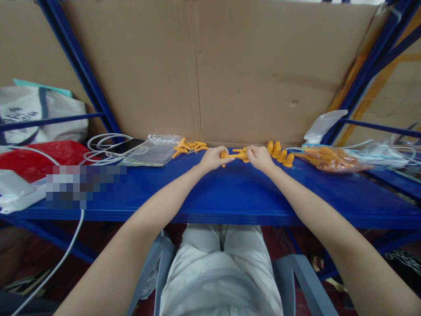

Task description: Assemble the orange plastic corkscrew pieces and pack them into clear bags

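Both my hands meet over the back of the blue shelf, pinching at orange plastic. My left hand (212,159) is closed on one end of a ridged orange plastic piece (234,156), whose crosswise end shows by the thumb. At the other end, my right hand (259,157) is closed, its fingertips on orange plastic; they hide the join. To the left lie several orange T-shaped handles (187,147), some with thin metal spirals like corkscrews. Just right of my right hand stand several orange tapered caps (282,156).
A clear bag of orange parts (329,159) lies to the right. On the left are a phone (126,146), a coiled white cable (95,142), a flat plastic packet (156,151) and a red bag (49,158). A cardboard wall (230,79) rises behind the blue shelf (223,197).
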A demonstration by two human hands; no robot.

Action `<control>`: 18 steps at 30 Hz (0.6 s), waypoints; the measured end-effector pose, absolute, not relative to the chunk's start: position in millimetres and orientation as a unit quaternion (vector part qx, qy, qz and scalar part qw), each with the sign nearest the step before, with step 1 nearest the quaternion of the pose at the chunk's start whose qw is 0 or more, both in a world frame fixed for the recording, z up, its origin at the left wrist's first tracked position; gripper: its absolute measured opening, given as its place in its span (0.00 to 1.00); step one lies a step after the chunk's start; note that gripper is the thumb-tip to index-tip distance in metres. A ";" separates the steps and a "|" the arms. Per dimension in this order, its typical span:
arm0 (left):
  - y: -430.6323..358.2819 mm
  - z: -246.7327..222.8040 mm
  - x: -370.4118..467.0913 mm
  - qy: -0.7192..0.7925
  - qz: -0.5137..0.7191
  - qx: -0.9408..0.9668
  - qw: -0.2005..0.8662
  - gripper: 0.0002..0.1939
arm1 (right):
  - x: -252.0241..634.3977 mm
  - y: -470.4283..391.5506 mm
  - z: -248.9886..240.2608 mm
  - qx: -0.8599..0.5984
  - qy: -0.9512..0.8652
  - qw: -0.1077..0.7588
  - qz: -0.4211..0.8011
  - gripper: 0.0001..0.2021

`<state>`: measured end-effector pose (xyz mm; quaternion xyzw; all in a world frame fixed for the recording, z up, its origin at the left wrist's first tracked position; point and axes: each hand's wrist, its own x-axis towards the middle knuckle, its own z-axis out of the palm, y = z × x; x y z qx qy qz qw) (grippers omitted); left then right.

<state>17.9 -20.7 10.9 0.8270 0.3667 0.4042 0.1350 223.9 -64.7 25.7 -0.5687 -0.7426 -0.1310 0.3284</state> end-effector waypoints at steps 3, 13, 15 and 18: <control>-22.4 12.7 15.6 0.380 0.381 0.840 0.072 0.16 | 220.3 -64.2 28.3 -0.594 -0.736 0.312 -0.094 0.19; -26.2 11.2 17.1 0.395 0.360 0.845 -0.038 0.15 | 218.7 -60.5 29.7 -0.599 -0.699 0.383 0.067 0.19; -28.2 13.0 17.5 0.392 0.363 0.844 -0.056 0.15 | 216.5 -60.9 28.5 -0.598 -0.672 0.413 0.142 0.18; -29.9 15.4 17.5 0.391 0.359 0.845 -0.067 0.14 | 213.0 -62.0 25.4 -0.582 -0.631 0.453 0.239 0.18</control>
